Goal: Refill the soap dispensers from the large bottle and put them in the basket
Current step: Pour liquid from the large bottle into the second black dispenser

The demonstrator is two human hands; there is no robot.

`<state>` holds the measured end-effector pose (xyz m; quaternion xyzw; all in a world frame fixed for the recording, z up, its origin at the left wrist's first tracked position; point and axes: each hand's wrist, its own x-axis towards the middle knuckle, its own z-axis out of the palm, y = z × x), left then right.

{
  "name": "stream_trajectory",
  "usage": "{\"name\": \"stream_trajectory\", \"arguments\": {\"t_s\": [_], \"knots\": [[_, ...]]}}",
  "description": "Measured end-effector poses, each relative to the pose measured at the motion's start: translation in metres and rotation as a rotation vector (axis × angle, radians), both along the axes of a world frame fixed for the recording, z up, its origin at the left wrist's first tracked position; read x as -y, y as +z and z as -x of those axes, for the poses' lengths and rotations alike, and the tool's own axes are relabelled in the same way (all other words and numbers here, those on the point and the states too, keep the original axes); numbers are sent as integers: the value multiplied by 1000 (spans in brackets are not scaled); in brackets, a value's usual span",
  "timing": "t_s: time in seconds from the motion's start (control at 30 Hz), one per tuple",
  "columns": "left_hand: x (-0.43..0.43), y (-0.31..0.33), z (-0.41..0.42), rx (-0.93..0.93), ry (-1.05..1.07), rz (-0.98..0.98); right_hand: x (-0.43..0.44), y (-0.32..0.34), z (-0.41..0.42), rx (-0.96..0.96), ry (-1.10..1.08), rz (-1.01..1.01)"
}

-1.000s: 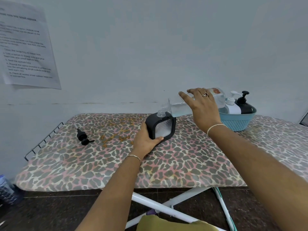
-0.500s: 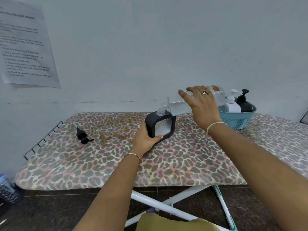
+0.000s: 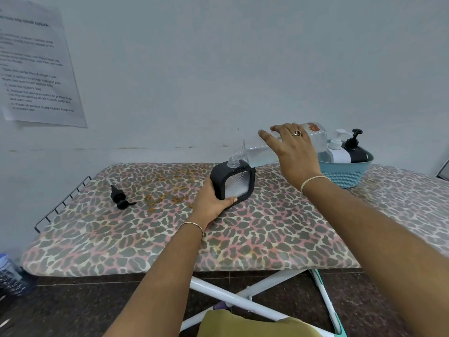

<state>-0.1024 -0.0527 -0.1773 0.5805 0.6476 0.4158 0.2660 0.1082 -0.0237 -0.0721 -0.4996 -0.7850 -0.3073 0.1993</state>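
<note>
A square black soap dispenser [image 3: 237, 183] with a clear front stands uncapped on the leopard-print ironing board [image 3: 267, 234]. My left hand [image 3: 211, 203] grips its lower left side. My right hand [image 3: 291, 152] holds the large clear bottle [image 3: 257, 154] tipped sideways, its mouth just above the dispenser's open neck. The dispenser's black pump top [image 3: 120, 197] lies on the board to the left. A light blue basket [image 3: 347, 173] at the back right holds a white dispenser [image 3: 336, 149] and a black dispenser [image 3: 356, 148].
A metal wire rest [image 3: 60, 203] sticks out at the board's left end. A printed sheet [image 3: 36, 74] hangs on the wall. A blue-capped bottle [image 3: 9, 276] stands on the dark floor at the left. White board legs [image 3: 230, 297] cross below.
The big bottle's mouth has dropped slightly closer to the dispenser's neck. Both hands keep their holds; the view shifted a little.
</note>
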Motion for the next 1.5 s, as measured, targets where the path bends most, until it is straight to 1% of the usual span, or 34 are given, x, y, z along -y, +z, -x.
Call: {"name": "stream_trajectory", "arguments": {"t_s": [0.33,0.53,1.5], "knots": [[3,2,3,105,-49,21,-4,3,1,30,12,-25],[3,5,5,49,-49,33,-5,1,0,29,14,-27],[4,6,5,95,-41,58,-3,6,0,77,12,-12]]}}
